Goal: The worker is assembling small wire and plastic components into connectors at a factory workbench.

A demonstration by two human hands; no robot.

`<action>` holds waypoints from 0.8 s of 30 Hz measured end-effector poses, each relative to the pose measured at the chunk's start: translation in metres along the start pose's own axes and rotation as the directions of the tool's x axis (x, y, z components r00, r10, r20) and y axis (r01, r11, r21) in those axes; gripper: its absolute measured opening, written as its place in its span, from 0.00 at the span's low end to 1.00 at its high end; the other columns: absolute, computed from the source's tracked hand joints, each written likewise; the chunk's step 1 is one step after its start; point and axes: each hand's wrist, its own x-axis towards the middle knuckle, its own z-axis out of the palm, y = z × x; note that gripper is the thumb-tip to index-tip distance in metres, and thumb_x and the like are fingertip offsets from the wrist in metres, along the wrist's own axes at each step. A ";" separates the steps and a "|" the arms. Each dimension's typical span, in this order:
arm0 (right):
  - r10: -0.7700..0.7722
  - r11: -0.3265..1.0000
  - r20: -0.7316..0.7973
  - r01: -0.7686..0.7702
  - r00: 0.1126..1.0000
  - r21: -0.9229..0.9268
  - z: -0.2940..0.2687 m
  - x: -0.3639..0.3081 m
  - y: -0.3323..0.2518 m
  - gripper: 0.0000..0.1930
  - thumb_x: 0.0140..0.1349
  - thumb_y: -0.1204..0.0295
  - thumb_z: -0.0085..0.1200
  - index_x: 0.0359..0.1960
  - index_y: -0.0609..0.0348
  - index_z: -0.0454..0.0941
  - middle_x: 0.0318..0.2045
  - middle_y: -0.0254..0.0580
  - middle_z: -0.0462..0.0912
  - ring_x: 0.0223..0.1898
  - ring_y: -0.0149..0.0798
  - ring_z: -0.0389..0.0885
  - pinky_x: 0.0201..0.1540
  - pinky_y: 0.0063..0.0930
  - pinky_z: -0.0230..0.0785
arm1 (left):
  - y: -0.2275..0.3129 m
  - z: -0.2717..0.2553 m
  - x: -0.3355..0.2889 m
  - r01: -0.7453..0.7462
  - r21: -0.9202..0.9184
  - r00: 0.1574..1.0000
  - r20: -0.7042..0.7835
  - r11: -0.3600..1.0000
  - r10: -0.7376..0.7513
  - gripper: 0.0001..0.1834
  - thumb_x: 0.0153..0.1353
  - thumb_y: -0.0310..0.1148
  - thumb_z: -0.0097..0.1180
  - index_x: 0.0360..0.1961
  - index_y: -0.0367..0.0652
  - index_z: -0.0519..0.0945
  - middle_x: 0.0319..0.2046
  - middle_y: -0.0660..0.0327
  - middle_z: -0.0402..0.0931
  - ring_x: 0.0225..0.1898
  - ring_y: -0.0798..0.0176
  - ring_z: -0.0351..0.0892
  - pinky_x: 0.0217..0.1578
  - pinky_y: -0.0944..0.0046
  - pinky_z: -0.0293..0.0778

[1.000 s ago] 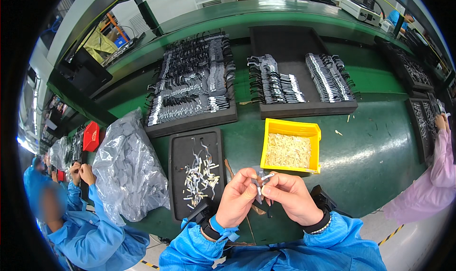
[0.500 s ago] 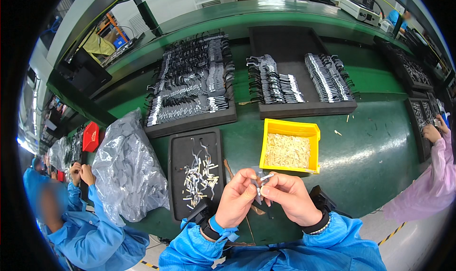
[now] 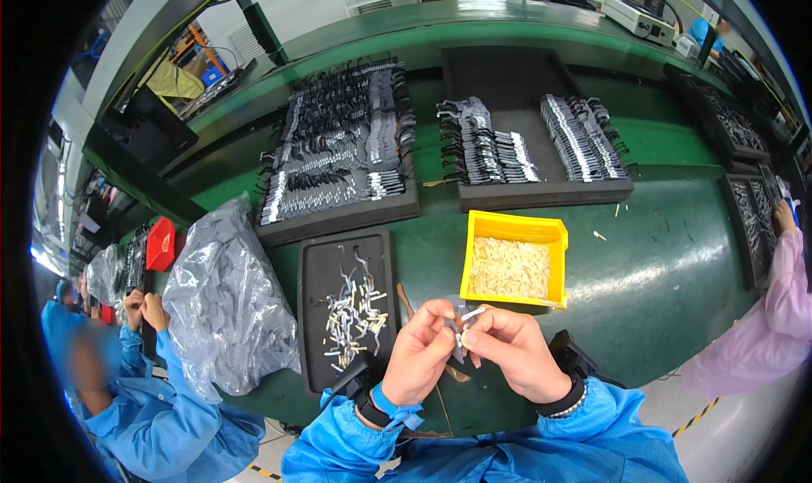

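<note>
In front of my chest, my left hand (image 3: 420,354) pinches a small dark grey flat piece (image 3: 452,323) between thumb and fingers. My right hand (image 3: 518,354) is closed on the same piece from the other side, thumb tip against it. A small white strip (image 3: 473,314) sticks out at my right fingertips. The fingers cover most of the piece, so its full shape is hidden. Just beyond my hands stands a yellow bin (image 3: 558,255) of small cream-coloured strips. Left of them lies a black tray (image 3: 313,314) with loose white-ended, thin grey parts.
A clear bag (image 3: 233,305) of grey pieces stands at the left. Farther back are two black trays (image 3: 351,211) (image 3: 550,197) with rows of dark flat parts. Co-workers sit on both sides, one in a blue sleeve (image 3: 173,428), one in a pink sleeve (image 3: 782,301).
My hands keep almost the same pinch on the grey piece. At the right, the co-worker's hands have shifted farther over the trays there.
</note>
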 end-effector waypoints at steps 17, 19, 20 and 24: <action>-0.025 1.000 -0.017 0.025 1.000 0.008 0.004 0.000 -0.002 0.04 0.59 0.75 0.53 0.27 0.62 0.75 0.29 0.33 0.75 0.29 0.25 0.70 0.32 0.17 0.64 | 0.001 0.002 0.000 -0.004 0.017 1.000 -0.006 1.000 0.004 0.11 0.63 0.33 0.50 0.43 0.44 0.66 0.37 0.62 0.72 0.34 0.67 0.73 0.35 0.68 0.70; -0.026 1.000 -0.024 0.026 0.999 0.011 0.005 -0.001 -0.003 0.04 0.58 0.75 0.53 0.27 0.62 0.75 0.29 0.33 0.75 0.29 0.25 0.70 0.32 0.17 0.63 | 0.000 0.001 0.000 -0.010 0.028 1.000 -0.018 1.000 0.010 0.11 0.63 0.33 0.50 0.43 0.43 0.66 0.37 0.62 0.72 0.34 0.67 0.73 0.35 0.68 0.70; -0.027 1.000 -0.023 0.027 0.999 0.011 0.006 -0.001 -0.004 0.04 0.58 0.75 0.53 0.27 0.62 0.75 0.29 0.33 0.75 0.29 0.25 0.70 0.32 0.17 0.63 | 0.000 0.002 -0.001 -0.010 0.029 1.000 -0.018 1.000 0.011 0.11 0.63 0.33 0.50 0.43 0.43 0.66 0.37 0.62 0.72 0.34 0.67 0.73 0.35 0.68 0.70; -0.038 0.999 -0.033 0.039 0.999 0.018 0.007 -0.002 -0.003 0.04 0.58 0.76 0.53 0.27 0.62 0.75 0.29 0.33 0.74 0.29 0.24 0.70 0.32 0.17 0.63 | 0.000 0.003 -0.001 -0.023 0.037 1.000 -0.020 0.999 0.024 0.11 0.62 0.33 0.51 0.43 0.43 0.65 0.37 0.63 0.71 0.35 0.68 0.72 0.36 0.69 0.70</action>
